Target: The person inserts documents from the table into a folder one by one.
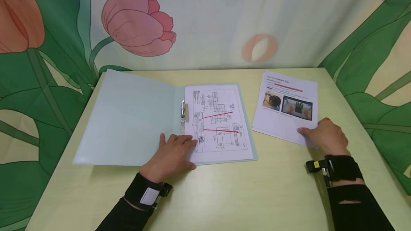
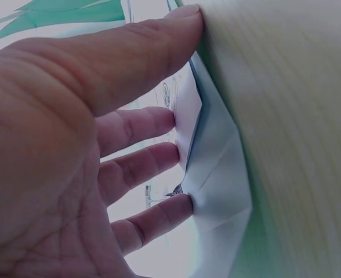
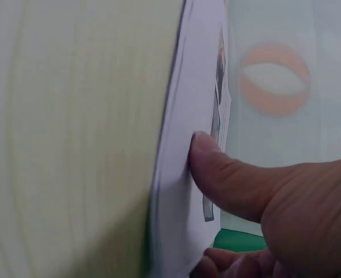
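A pale blue ring folder (image 1: 128,117) lies spread on the table, with a metal clip (image 1: 183,113) by its spine. On its right side sits a sheet of technical drawings (image 1: 212,152) marked with two red lines. My left hand (image 1: 170,156) rests across the folder's lower edge, its fingertips touching the drawing sheet. In the left wrist view those fingers (image 2: 144,165) reach over the paper's edge, thumb apart. To the right is a small stack of printed sheets (image 1: 276,124) with two photos. My right hand (image 1: 329,136) grips its lower right corner, thumb (image 3: 228,179) on top.
The light wooden table (image 1: 244,195) runs back to a curtain (image 1: 212,20) printed with tulips and leaves. Black bands with small cameras sit on both wrists. A strip of tabletop separates the folder from the printed sheets.
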{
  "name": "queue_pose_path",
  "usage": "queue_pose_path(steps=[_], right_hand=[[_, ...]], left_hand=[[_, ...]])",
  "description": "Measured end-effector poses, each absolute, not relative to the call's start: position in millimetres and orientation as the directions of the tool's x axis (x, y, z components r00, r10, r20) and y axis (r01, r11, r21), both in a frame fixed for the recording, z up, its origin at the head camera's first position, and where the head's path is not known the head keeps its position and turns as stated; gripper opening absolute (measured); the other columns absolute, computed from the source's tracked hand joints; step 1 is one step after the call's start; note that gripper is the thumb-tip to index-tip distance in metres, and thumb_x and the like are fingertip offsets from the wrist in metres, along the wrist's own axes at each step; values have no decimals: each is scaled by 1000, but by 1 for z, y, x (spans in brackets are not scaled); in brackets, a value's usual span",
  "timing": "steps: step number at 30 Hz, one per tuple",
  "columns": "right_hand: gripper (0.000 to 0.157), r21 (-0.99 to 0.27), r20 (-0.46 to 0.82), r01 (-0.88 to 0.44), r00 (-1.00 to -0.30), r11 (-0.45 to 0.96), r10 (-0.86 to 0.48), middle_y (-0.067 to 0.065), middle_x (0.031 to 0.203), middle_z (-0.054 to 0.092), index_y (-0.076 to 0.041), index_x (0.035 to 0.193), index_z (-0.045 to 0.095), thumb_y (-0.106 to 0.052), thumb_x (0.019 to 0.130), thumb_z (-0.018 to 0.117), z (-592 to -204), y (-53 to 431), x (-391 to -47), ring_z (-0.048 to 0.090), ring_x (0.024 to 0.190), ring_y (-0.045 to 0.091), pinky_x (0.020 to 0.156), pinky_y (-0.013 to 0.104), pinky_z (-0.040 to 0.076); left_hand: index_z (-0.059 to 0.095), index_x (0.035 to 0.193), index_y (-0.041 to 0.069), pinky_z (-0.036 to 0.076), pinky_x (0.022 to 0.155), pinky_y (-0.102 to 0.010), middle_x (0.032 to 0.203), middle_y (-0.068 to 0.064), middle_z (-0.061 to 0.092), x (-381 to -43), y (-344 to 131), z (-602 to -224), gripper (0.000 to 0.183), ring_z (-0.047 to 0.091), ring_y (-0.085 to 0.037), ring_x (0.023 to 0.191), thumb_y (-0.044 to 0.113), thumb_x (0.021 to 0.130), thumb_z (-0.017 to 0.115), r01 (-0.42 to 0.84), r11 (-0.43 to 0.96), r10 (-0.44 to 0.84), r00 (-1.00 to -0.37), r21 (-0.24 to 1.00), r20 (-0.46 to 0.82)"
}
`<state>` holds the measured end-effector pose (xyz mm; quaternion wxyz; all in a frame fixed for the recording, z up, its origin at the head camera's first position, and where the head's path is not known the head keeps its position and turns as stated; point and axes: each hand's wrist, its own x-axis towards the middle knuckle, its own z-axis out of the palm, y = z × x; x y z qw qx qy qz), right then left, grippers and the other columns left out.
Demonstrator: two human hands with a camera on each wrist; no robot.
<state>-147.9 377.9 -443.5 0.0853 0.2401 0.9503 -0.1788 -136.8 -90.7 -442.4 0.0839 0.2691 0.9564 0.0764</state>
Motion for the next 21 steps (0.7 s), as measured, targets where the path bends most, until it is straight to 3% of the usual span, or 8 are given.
queue_pose_path(steps=[3,8,17,21], right_hand=[[70,-357,-222,493,-870,793,441,35,107,58,15,115,52,-47,86,67,-445,382,-148,54,86,45,57,45,39],[47,-415,-192,510,-859,754,475,31,98,64,12,102,62,-33,90,64,-445,389,-147,55,85,43,58,43,40],[40,-350,-228,562,-827,749,514,28,96,63,7,101,64,-32,94,55,-436,397,-147,53,84,44,58,45,38],[42,-311,-200,544,-839,780,506,32,105,62,7,110,63,-31,97,49,-436,401,-144,54,89,49,58,47,39]], left_hand=[[53,138,21,19,104,-74,144,-5,50,-137,-92,-442,75,42,-32,126,48,74,79,501,844,527,-841,191,-124],[53,138,21,19,104,-74,144,-5,50,-137,-92,-443,74,42,-33,126,48,74,79,501,844,528,-840,193,-129],[53,137,21,20,102,-75,143,-5,50,-137,-91,-443,73,44,-33,125,49,74,79,510,840,535,-836,186,-121],[52,138,22,20,103,-75,144,-4,49,-137,-91,-444,74,43,-32,125,49,75,78,508,842,532,-837,180,-126]])
